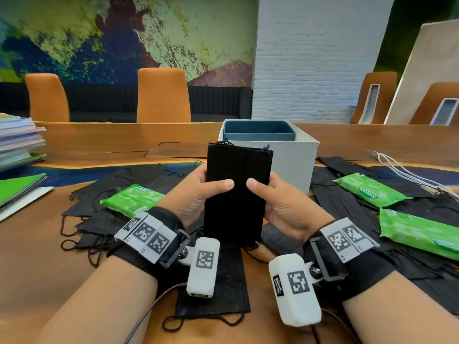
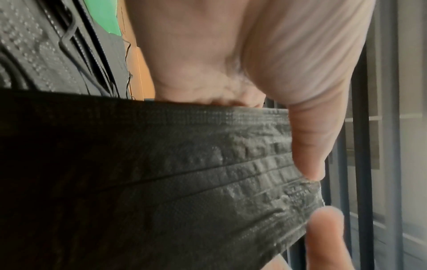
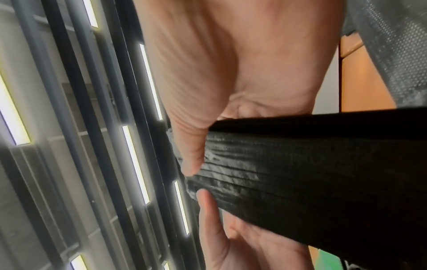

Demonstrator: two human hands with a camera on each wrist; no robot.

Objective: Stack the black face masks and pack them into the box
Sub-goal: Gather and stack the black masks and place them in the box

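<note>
Both wrists with their white camera units fill the bottom of the head view, and just above them the left hand (image 1: 196, 194) and the right hand (image 1: 278, 204) hold one stack of black face masks (image 1: 236, 194) upright between them. Each thumb presses on the front of the stack and the other fingers curl behind it, so both hands grip the stack from its two long sides. In the left wrist view the thumb lies along the edge of the stack (image 2: 184, 173), where several pleated layers are visible. The right wrist view shows the same from the other side, with the thumb on the layered edge (image 3: 300, 173).

One single black mask (image 1: 213, 289) lies flat on the table (image 1: 37, 256) under the wrists. More loose black masks (image 1: 99, 219) are spread on the table to the left and to the right. Behind the held stack stands the white box (image 1: 290, 165), open, with a blue-grey insert (image 1: 258, 131) inside. Green wipe packs lie among the masks: one at the left (image 1: 131, 199) and two at the right (image 1: 370, 188). Books (image 1: 19, 142) are piled at the far left.
</note>
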